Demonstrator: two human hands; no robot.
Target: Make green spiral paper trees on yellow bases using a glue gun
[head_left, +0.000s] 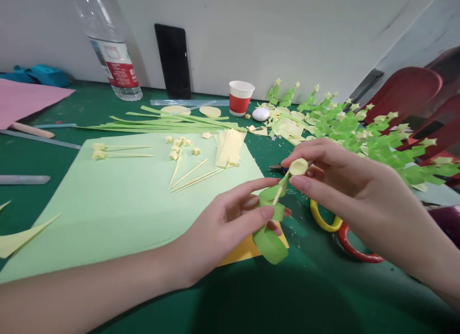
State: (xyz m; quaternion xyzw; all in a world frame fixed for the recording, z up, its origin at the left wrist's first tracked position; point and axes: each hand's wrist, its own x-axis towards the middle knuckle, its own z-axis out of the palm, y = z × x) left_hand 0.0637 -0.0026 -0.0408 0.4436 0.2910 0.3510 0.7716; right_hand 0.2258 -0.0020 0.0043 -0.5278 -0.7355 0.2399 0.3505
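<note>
Head view: a pale green sheet (118,200) lies on the green worktop (323,295). Over its right edge, the left hand (223,224) has its fingers clamped on a looped green paper strip (270,245) that wraps a thin stick (278,195). The right hand (352,195) pinches its fingers together on the yellow piece (298,167) atop that stick, above the scissors (325,223).

The looped bright green paper strip (270,240) winds round a pale wooden stick (277,195) topped by a pale yellow folded paper star (298,167). Beneath lie a plain light green paper sheet (125,204) and an orange-yellow paper corner (247,250), on a dark green table cover (305,295). One round scissor handle (323,222) is yellow, the other scissor handle (355,251) red. The small paper cup (240,98) is red with a white rim. The little paper trees (359,128) are green, tipped with pale yellow stars.
</note>
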